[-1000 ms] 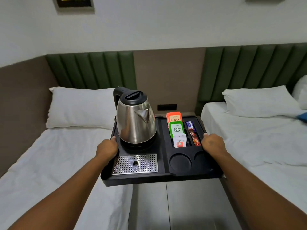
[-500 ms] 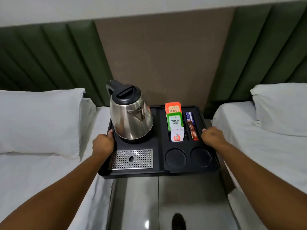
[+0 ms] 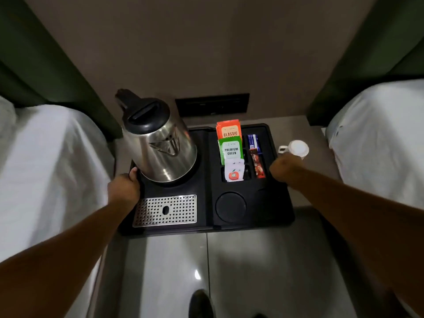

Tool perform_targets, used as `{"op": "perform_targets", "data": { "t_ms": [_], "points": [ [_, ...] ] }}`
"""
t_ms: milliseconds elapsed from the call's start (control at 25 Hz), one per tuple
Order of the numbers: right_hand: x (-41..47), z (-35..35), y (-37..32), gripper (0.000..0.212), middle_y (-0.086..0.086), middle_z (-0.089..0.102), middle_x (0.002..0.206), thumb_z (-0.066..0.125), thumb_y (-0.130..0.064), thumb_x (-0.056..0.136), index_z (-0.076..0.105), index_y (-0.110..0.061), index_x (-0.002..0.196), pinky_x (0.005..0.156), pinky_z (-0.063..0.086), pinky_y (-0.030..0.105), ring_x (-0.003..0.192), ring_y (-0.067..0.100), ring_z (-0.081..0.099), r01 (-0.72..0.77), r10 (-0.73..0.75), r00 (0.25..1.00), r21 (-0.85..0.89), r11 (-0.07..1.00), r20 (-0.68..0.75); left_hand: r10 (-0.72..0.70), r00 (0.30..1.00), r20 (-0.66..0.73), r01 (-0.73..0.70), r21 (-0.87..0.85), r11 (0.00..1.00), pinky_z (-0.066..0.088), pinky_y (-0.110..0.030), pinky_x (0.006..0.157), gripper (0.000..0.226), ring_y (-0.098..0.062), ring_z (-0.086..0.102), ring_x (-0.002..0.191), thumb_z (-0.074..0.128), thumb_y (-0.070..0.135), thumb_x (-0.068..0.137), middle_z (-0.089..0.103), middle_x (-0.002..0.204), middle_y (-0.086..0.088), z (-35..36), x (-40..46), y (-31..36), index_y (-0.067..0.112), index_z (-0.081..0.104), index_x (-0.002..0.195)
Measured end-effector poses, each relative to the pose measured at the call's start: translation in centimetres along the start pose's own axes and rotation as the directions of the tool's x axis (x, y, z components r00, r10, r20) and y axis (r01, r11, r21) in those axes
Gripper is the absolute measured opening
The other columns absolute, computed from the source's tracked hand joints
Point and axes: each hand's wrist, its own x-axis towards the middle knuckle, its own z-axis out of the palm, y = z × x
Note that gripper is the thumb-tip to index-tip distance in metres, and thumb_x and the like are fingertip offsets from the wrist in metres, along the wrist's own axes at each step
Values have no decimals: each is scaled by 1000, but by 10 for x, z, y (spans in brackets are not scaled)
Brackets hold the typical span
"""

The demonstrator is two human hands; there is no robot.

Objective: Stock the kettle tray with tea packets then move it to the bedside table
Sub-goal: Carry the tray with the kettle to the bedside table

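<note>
**Tray almost down on the bench**

Tray point(image 3: 204, 180) is stocked. Tea packets stand in its right part: an orange one point(image 3: 228, 131), a green one point(image 3: 230, 150) and a white one point(image 3: 234, 171), one in front of the other. Thin sticks point(image 3: 256, 157) lie in the slot beside them. The kettle point(image 3: 158, 145) sits on the left part, behind the metal grid point(image 3: 165, 210). So the filling step looks done.

The tray is over the bench point(image 3: 305, 173) between the two beds, close to the wall. Its front edge sticks out over the floor point(image 3: 206, 260). I cannot tell if it rests on the bench yet or hangs just above it.

The left hand point(image 3: 124, 188) grips the tray's left edge, thumb on top. The right hand point(image 3: 284, 169) is closed at the right edge, and it looks like it holds the tray too. A white cup point(image 3: 297, 149) stands just past that hand.

What is left: set the tray fully down, maybe push it back, then let go. Mind the cup.
</note>
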Motion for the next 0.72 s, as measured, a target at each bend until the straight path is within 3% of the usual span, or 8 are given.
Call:
{"op": "perform_targets", "data": {
  "t_ms": [120, 200, 280, 360, 440, 520, 720],
  "points": [
    [44, 49, 7, 25, 24, 64, 106, 50, -6, 88, 66, 4, 104, 80, 44, 36, 108, 39, 57, -39, 39, 999, 10, 999, -19, 57, 998, 3, -57, 43, 997, 35, -37, 67, 55, -29, 45, 67, 27, 40, 105, 59, 75, -26, 53, 28, -22, 10, 51, 65],
    [63, 69, 9, 17, 19, 59, 89, 51, -7, 87, 67, -4, 88, 73, 40, 35, 103, 38, 59, -53, 53, 998, -1, 999, -30, 69, 998, -9, -68, 53, 996, 33, -36, 66, 58, -29, 46, 66, 27, 38, 106, 61, 76, -27, 74, 43, -26, 3, 57, 70],
    [76, 79, 7, 22, 10, 53, 74, 52, -8, 85, 55, -12, 64, 64, 39, 33, 88, 37, 56, -83, 83, 996, -13, 996, -39, 52, 998, -24, -51, 29, 998, 32, -37, 64, 58, -31, 48, 66, 30, 36, 106, 64, 79, -28, 85, 53, -22, -2, 60, 74],
    [83, 83, 2, 24, 7, 48, 64, 53, -8, 86, 51, -13, 63, 60, 38, 33, 76, 29, 50, -98, 91, 993, -96, 991, -73, 18, 1000, -24, -18, -3, 1000, 33, -37, 63, 55, -37, 54, 69, 34, 35, 105, 64, 82, -30, 92, 62, -17, -4, 60, 77],
    [88, 82, -1, 17, 13, 54, 70, 56, -7, 86, 54, -6, 69, 62, 42, 33, 73, 29, 54, -102, 82, 987, -142, 985, -137, 2, 999, -33, -3, -22, 1000, 34, -37, 62, 53, -39, 56, 71, 36, 35, 105, 65, 83, -30, 94, 65, -13, -4, 60, 79],
    [90, 82, -1, 23, 18, 60, 77, 61, -8, 85, 52, -5, 64, 62, 47, 35, 75, 33, 61, -97, 79, 983, -105, 990, -169, -15, 998, -53, 13, -37, 999, 35, -37, 61, 51, -41, 58, 73, 36, 35, 105, 65, 83, -30, 97, 66, -14, -4, 61, 82],
    [91, 82, 4, 26, 16, 59, 77, 65, -13, 86, 51, -7, 65, 64, 47, 36, 83, 38, 64, -86, 70, 974, -66, 994, -214, 24, 997, -78, -26, -21, 999, 35, -37, 60, 47, -35, 53, 66, 38, 31, 105, 65, 80, -28, 102, 66, -14, -1, 59, 79]
  ]
}}
